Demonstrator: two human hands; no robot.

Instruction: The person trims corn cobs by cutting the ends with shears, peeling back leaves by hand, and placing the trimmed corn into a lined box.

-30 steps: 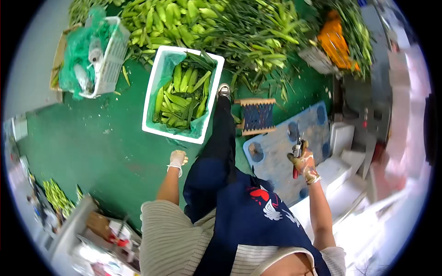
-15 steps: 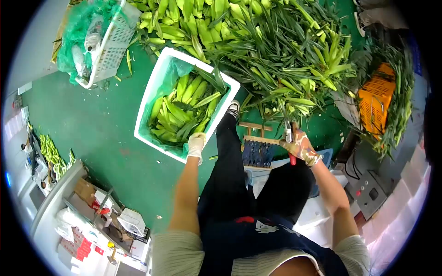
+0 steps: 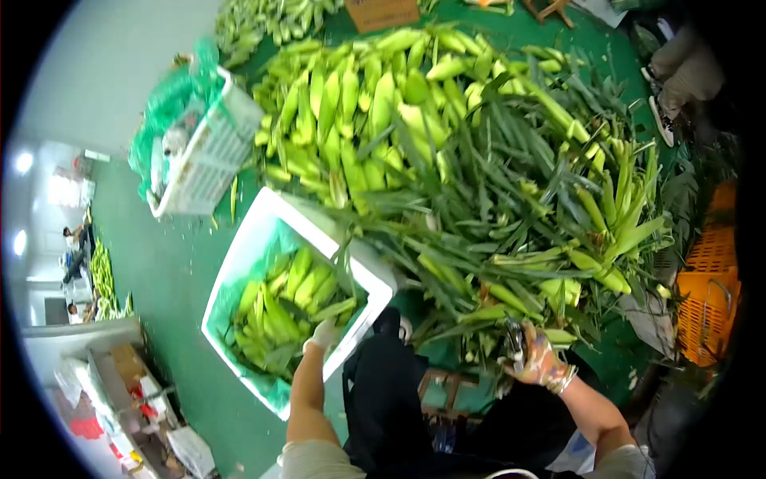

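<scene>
A white foam box (image 3: 231, 255) lined with green plastic holds several green ears of corn in their husks (image 3: 279, 315). My left hand (image 3: 322, 334), in a white glove, reaches over the box's near right wall beside the corn; its fingers are blurred and partly hidden. My right hand (image 3: 542, 363), in a patterned glove, is closed around pruning shears (image 3: 515, 342). The blades point at the near edge of a large heap of corn and leafy stalks (image 3: 511, 176). Leaves from the heap hang over the box's right corner.
A white basket (image 3: 211, 156) with green netting and bottles stands beyond the box. At the right are an orange crate (image 3: 706, 311) and another person's legs (image 3: 678, 76). A low wooden stool (image 3: 447, 383) sits between my legs. Behind the heap is a cardboard box (image 3: 383, 12).
The view has tilted up, so the heap and box appear lower. My left hand has shifted from the box's rim to inside it. My right hand still holds the shears near the heap.
</scene>
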